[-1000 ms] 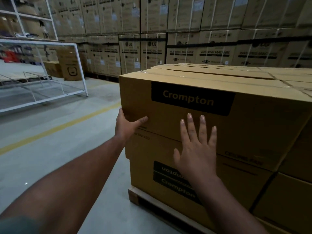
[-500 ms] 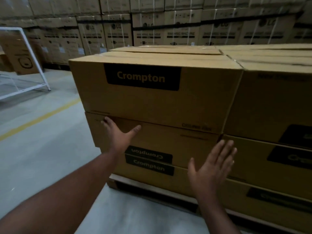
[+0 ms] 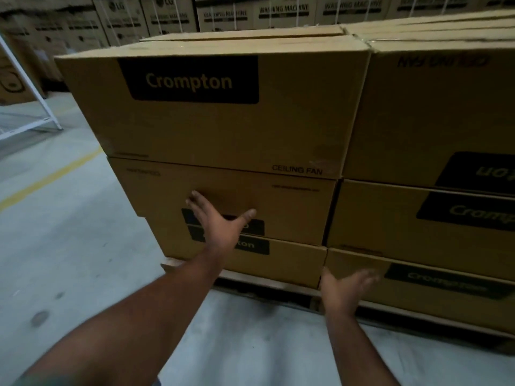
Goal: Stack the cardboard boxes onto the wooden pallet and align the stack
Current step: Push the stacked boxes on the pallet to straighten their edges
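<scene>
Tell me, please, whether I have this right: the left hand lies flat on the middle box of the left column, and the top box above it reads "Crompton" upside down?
Not quite. In the head view the left hand does lie flat on the middle box, but the top box above it reads "Crompton" the right way up.

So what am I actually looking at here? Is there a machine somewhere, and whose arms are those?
There is no machine. A person wears a camera on the head, so the single picture looks forward and down along their own two bare arms. The left hand lies flat, fingers spread, against the middle box of a cardboard stack. The right hand is open and blurred, low beside the bottom box; whether it touches is unclear. Nothing is held. The boxes, printed Crompton, sit three high on a wooden pallet on the concrete floor. More cartons stand behind.
</scene>
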Motion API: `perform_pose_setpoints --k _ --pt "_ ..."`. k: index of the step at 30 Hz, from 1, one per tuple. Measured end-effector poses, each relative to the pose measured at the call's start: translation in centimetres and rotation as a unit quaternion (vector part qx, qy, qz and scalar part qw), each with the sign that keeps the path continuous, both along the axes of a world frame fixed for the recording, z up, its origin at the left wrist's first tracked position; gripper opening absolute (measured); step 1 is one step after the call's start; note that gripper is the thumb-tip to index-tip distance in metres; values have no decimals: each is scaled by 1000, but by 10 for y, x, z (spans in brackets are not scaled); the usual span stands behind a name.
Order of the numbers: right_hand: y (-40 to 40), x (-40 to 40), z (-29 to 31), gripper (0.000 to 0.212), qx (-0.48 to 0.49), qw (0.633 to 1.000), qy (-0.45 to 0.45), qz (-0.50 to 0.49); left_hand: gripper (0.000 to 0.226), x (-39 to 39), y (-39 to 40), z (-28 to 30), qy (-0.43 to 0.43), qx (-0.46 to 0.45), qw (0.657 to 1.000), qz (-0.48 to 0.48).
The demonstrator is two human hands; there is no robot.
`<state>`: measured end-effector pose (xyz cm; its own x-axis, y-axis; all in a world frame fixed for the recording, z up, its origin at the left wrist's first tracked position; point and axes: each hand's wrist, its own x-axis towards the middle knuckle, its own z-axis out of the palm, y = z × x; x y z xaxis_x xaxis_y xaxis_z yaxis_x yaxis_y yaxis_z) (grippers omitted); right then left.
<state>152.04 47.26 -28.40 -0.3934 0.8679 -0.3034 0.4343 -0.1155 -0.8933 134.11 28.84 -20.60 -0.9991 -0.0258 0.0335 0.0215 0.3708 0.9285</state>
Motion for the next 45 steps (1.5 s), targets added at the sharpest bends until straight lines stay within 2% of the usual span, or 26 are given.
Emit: perform_pose_setpoints --k 1,2,4,7,13,15,18,19,21,24,29,33,40,45 --pt "-2 0 -5 111 -93 996 11 15 157 8 4 -11 -36 -1 999 -7" --pt "-5 -1 -8 108 -138 989 21 46 158 17 11 -22 -70 -3 997 -14" --pt "-7 -7 -11 105 -136 986 37 93 159 32 31 -38 -119 -7 993 -18" --pt "-11 -18 -12 109 -113 988 33 95 161 40 60 -45 -150 5 989 11" --pt "-27 -22 -7 115 -7 995 -34 96 156 41 70 -57 -106 -28 993 41" --pt "-32 -18 -2 112 70 995 -46 62 154 42 67 -60 -75 -54 995 45" --pt "-48 -15 12 90 210 978 -6 -11 138 45 52 -67 -17 -39 999 34" --pt "-55 -16 17 81 241 970 18 -10 131 45 44 -69 0 -29 999 40" --pt "-68 -21 25 69 262 961 64 64 122 38 21 -66 19 -8 997 72" --pt "-84 -29 35 72 229 951 110 176 125 5 -27 -52 18 37 991 130" --pt "-98 -46 42 97 128 962 76 230 148 -74 -116 -27 -17 60 990 127" --pt "-99 -53 42 103 135 962 76 226 152 -104 -149 -14 -30 55 996 70" --pt "-99 -65 42 110 113 965 102 214 147 -108 -159 -8 -28 48 995 77" --pt "-102 -68 41 113 110 960 91 242 144 -110 -161 -7 -18 54 996 74"
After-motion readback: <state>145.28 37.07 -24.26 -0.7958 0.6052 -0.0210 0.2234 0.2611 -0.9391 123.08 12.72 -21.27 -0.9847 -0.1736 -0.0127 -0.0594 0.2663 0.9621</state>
